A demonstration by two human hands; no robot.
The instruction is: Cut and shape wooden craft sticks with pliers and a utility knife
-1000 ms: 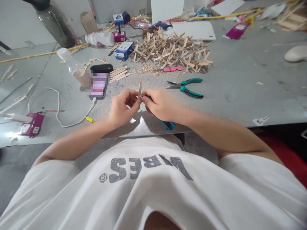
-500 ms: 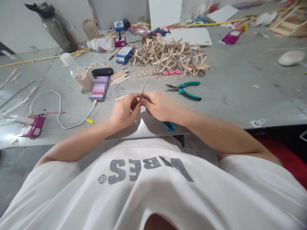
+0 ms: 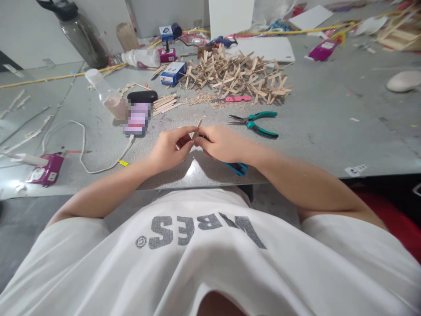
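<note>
My left hand (image 3: pixel 169 149) pinches a thin wooden craft stick (image 3: pixel 197 129) that tilts up and to the right. My right hand (image 3: pixel 221 143) is closed round a blue-handled cutter (image 3: pixel 238 168), whose handles stick out below the palm; its tip meets the stick's lower end between my fingers. Both hands hover just above the grey table (image 3: pixel 329 127) near its front edge. Green-handled pliers (image 3: pixel 255 122) lie just beyond my right hand.
A big heap of glued stick pieces (image 3: pixel 235 74) lies further back, with a pink knife (image 3: pixel 232 99) in front of it. Loose sticks (image 3: pixel 165 103), a phone (image 3: pixel 137 118) on a white cable, a plastic bottle (image 3: pixel 105 93) and a purple glue gun (image 3: pixel 42 171) sit to the left.
The stick has tipped from nearly upright to leaning right. My hands stay together in nearly the same spot.
</note>
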